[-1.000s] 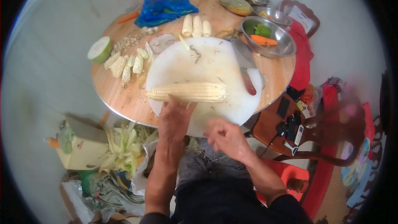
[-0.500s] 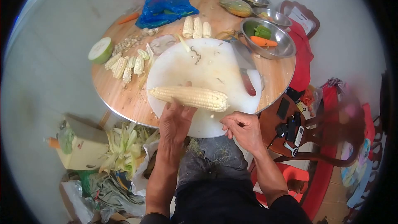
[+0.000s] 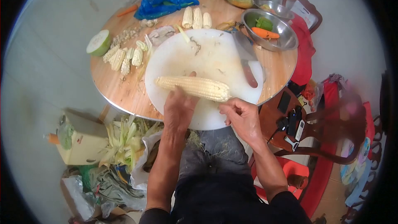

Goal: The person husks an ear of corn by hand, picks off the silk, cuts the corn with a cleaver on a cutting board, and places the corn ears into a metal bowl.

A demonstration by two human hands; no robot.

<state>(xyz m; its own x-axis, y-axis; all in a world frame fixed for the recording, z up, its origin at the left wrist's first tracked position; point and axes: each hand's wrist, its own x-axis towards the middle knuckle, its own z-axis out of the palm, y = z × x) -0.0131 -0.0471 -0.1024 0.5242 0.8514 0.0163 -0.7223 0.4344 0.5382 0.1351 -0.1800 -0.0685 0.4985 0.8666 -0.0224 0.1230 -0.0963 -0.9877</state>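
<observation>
A husked ear of corn (image 3: 195, 88) lies across my left hand (image 3: 179, 110), held over the white round cutting board (image 3: 174, 54). The left fingers wrap behind the cob, with one fingertip showing above it. Just below the cob's right end is my right hand (image 3: 241, 118), its fingers curled and pinched together; whether something small is between them is hidden. A cleaver (image 3: 245, 52) with a reddish-brown handle rests on the board's right side. Near the board's top lie a strip of husk and some dark silk strands.
Cut corn pieces (image 3: 197, 18) stand behind the board; more lie at left beside a cut green gourd (image 3: 99, 42). A steel bowl (image 3: 287, 37) holds a carrot and a green pepper. A blue plastic bag (image 3: 165, 3) sits at the back. Husks (image 3: 124, 139) fill the lower left.
The table appears higher in view as the camera shifts. My right hand is now closer to the cob's right end. A small kernel seen below the cob earlier no longer shows.
</observation>
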